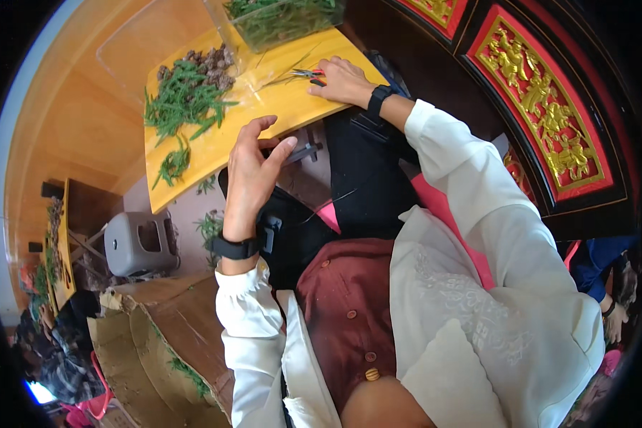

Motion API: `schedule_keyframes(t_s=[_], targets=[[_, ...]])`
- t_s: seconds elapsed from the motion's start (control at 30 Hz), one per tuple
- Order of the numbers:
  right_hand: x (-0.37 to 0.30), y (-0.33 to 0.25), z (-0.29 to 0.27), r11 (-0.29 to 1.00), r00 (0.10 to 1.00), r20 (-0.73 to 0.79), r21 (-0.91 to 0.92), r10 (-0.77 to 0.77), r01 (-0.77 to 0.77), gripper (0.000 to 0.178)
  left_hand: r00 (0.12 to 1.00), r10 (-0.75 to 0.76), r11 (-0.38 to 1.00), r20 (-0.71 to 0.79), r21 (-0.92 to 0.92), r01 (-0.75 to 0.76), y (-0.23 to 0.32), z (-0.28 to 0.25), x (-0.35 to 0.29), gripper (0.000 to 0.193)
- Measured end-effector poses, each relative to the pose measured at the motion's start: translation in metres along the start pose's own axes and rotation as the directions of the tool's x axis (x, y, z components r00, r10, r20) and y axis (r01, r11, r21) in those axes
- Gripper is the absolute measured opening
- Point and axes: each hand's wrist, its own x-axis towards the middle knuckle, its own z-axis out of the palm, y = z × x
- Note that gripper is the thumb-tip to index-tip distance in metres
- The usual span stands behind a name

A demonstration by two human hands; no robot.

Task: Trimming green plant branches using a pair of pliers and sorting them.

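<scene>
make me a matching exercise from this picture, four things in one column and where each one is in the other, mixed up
Things:
1. small orange-handled scissors
2. clear plastic tub of green stems
3. loose pile of green stems and brown cones
4. grey plastic stool

Places:
a. on the floor below the yellow wooden board
b. in the middle of the board's top
c. under the fingers of the right hand
d. at the far edge of the board

The left hand is raised with fingers spread, holding nothing.

Pairs: 1-c, 2-d, 3-b, 4-a
</scene>
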Motion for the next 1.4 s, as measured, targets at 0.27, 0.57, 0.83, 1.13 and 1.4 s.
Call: schedule_keyframes(t_s=[0.27,0.57,0.83,1.13,1.4], targets=[[-0.008,-0.046,0.044,0.939,0.937,-0.068,-0.072,-0.342,0.338,0.056,1.000,-0.010,0.999,-0.015,-0.040,0.010,-0.045,-0.021,-0.003,0.043],[0.002,-0.074,0.067,0.958,0.967,-0.077,-0.173,-0.243,0.227,0.050,0.905,0.176,0.742,-0.388,0.656,0.136,-0.111,-0.102,0.005,0.029],[0.029,-0.035,0.066,0.960,0.974,-0.141,-0.243,-0.176,0.138,0.033,0.895,0.197,0.525,-0.401,0.814,0.250,-0.162,-0.121,0.014,0.028],[0.051,-0.027,0.059,0.995,0.992,-0.099,-0.068,-0.078,0.071,0.024,0.821,-0.311,0.904,-0.479,-0.416,0.100,-0.140,-0.132,0.001,0.018],[0.042,-0.024,0.052,0.992,0.987,-0.115,-0.073,-0.111,0.103,0.023,0.900,-0.301,0.593,-0.315,-0.801,-0.082,-0.103,-0.110,-0.009,0.013]])
